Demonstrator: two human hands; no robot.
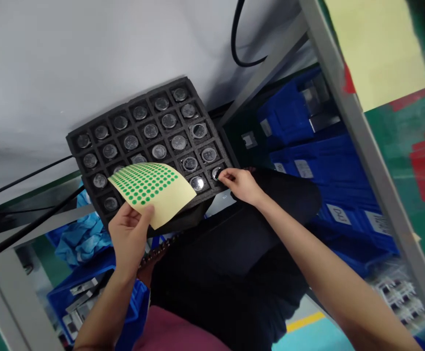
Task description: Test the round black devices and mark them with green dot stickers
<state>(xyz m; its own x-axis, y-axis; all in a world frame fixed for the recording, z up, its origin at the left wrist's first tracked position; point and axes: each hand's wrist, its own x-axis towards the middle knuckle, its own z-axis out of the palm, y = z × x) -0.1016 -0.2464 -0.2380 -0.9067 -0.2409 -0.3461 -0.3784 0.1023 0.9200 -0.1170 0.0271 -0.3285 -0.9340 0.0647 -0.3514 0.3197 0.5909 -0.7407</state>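
Note:
A black foam tray (194,80) with square compartments holds several round watch heads, one per filled cell. My left hand (131,234) pinches a pale yellow sheet of green round stickers (172,204) by its lower edge. The sheet curls over the tray's front cells and hides some of them; its right part is bare backing. My right hand (242,184) is at the tray's near right corner. Its thumb and index fingertips are closed together against a watch head (216,173) in the corner cell. Whether a sticker is between those fingertips is too small to see.
Blue bins (307,170) with paper labels stand at the right behind a grey metal frame post (366,136). A blue bin (57,297) with metal parts is at the lower left, below crumpled light-blue material (83,239). Black cables (33,229) cross the left side.

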